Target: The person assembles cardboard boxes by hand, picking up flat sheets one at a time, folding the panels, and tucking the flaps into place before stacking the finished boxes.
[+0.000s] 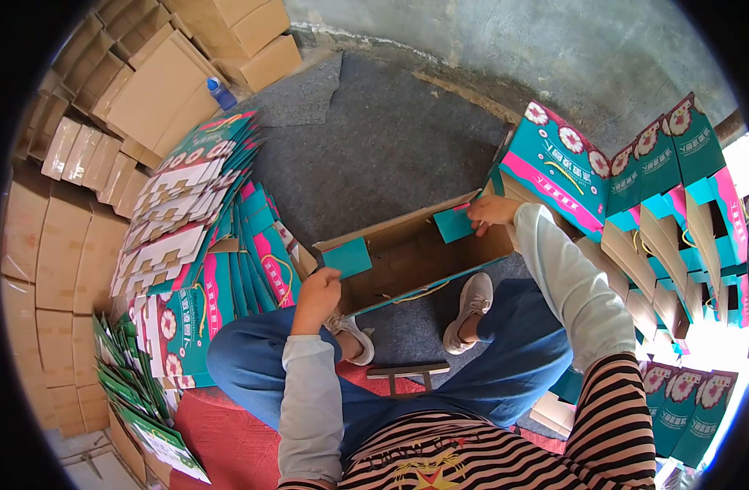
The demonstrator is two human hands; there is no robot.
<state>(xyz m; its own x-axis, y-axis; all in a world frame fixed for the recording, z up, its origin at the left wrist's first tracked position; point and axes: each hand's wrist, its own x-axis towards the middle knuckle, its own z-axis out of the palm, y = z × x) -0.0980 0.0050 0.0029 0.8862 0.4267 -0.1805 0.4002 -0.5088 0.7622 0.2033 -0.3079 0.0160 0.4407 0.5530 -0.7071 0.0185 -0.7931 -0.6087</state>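
An open cardboard gift box [407,253] stands on the floor between my feet, its brown inside facing up. Two teal flaps point inward, the left flap [347,257] and the right flap [456,223]. My left hand [317,298] is closed at the box's near left corner, fingers curled round the edge. At the far right end, my right hand [490,214] has its fingers bent over the edge beside the right flap. Yellow cord shows at the box's long sides.
Flat teal and pink cartons [174,220] are piled on the left. Made-up boxes [668,220] stand stacked on the right. Brown cartons [60,245] line the left side, with a blue bottle [222,94] near them. A concrete wall [489,41] rises behind.
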